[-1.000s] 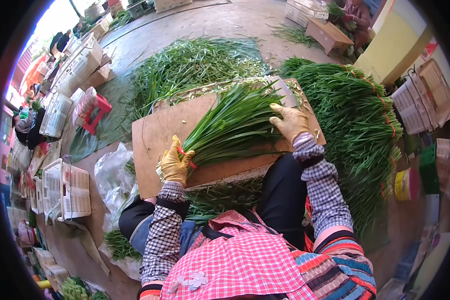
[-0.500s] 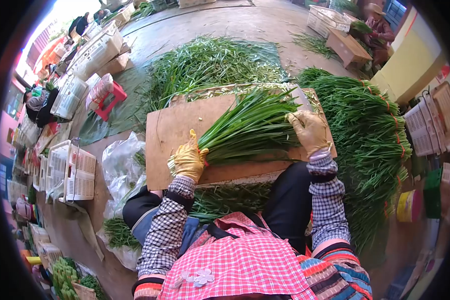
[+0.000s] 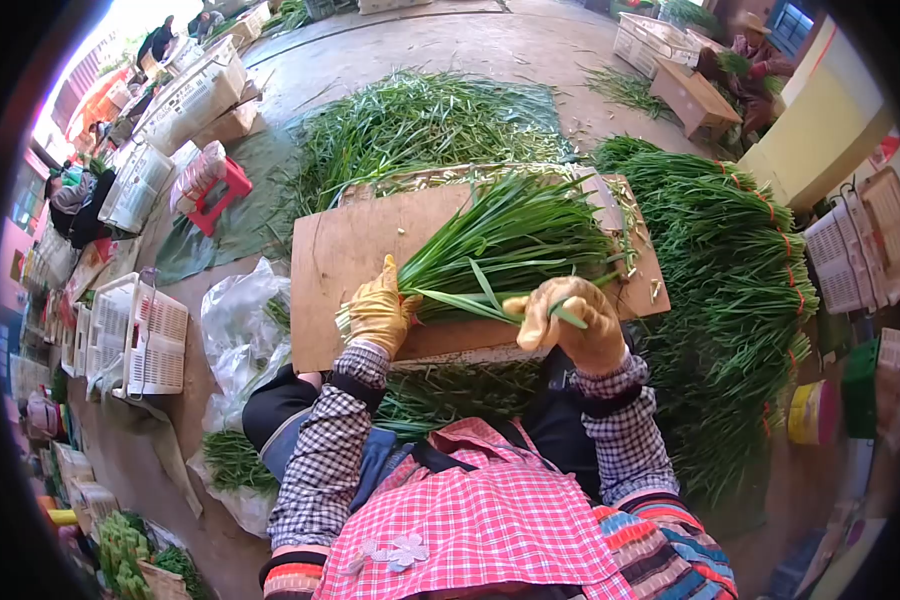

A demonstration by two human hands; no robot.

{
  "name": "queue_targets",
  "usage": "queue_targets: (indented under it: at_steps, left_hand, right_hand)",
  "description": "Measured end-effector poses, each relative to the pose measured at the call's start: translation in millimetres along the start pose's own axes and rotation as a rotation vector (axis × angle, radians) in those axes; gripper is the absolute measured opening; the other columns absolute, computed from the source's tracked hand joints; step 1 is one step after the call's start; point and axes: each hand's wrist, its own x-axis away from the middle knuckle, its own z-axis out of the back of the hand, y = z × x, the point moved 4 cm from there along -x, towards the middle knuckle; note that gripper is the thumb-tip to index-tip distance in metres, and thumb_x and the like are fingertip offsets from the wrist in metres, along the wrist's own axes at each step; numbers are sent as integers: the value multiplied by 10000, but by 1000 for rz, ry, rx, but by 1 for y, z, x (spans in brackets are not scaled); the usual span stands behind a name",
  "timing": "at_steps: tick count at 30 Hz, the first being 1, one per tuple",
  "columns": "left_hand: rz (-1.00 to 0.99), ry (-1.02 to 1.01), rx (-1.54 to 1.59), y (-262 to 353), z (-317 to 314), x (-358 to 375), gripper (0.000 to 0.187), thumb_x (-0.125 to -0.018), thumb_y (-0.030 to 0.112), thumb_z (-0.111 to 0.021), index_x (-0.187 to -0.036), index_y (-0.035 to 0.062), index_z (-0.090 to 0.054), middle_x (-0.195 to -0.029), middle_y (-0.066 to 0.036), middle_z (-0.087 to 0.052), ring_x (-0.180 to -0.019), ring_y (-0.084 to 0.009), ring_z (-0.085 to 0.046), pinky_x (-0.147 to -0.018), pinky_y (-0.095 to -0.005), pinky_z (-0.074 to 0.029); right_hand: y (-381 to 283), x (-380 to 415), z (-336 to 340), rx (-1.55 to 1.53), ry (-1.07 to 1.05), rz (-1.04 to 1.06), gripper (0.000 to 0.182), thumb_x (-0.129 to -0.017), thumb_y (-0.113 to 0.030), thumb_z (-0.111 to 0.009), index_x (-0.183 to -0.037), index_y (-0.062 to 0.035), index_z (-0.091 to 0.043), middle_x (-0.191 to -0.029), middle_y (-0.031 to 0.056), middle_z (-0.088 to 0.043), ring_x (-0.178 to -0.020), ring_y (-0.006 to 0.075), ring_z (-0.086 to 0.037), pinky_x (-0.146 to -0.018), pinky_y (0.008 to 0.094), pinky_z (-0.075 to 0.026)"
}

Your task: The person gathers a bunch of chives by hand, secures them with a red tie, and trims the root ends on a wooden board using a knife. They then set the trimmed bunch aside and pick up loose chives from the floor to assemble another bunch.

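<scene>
A bunch of garlic chives (image 3: 515, 240) lies across a wooden board (image 3: 335, 245) over my lap, leaf tips to the right. My left hand (image 3: 378, 308), in a yellow glove, is wrapped around its pale stem end, where a bit of red tie shows. My right hand (image 3: 575, 325), gloved alike, is closed on a few chive leaves (image 3: 470, 300) pulled out toward the board's near edge. These leaves still reach back to the bunch near my left hand. My right fingertips partly hide them.
Tied chive bundles (image 3: 710, 240) are stacked along the right. Loose leaves (image 3: 420, 130) heap beyond the board, with cut scraps (image 3: 630, 230) at its right edge. To the left stand a white crate (image 3: 160, 335), a plastic bag (image 3: 245, 320) and a red stool (image 3: 225, 195). Other people work farther off.
My right hand has moved from the leaf tips toward me and left, drawing a few leaves away from the bunch. My left hand keeps its hold on the stem end.
</scene>
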Motion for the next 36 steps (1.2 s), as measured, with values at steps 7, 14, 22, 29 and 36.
queue_targets:
  at_steps: [7,14,22,29,36]
  left_hand:
    - [-10,3,-12,2,-2,-4,705,-808,349,-631,-1355,-20,-382,-985,-176,-634,-900,-344,-592,-791,-435,-450]
    - [28,-23,-68,2,7,1,704,-814,381,-624,-1349,-9,-387,-1000,-168,-636,-932,-329,-596,-816,-429,-450]
    - [57,-72,-2,3,7,0,735,-808,367,-656,-1350,-40,-370,-1021,-171,-622,-965,-329,-577,-860,-411,-434]
    - [23,-27,-19,4,4,1,725,-822,387,-631,-1346,-42,-374,-1007,-175,-619,-962,-324,-574,-870,-413,-428]
    - [-6,-1,-31,4,3,2,724,-823,403,-619,-1342,-40,-380,-999,-167,-618,-964,-312,-571,-872,-412,-424]
  right_hand:
    - [-28,24,-22,224,252,-86,344,-966,-231,-477,-766,16,-608,-1006,233,-649,-912,287,-648,-878,407,-476]
    - [-32,29,-23,234,46,151,227,-940,-224,-508,-1082,-80,-612,-1091,225,-632,-1083,367,-584,-1038,493,-324]
    - [23,15,10,535,622,-423,159,-884,-146,-640,-915,-15,-555,-883,67,-625,-515,52,-479,-473,195,-418]
    - [41,-4,13,1386,232,-636,339,-836,-313,-645,-1106,-108,-642,-850,105,-664,-698,224,-636,-655,330,-506]
    - [72,-33,20,1585,-125,-762,389,-830,-476,-576,-895,-122,-725,-792,95,-680,-807,264,-648,-742,394,-489]
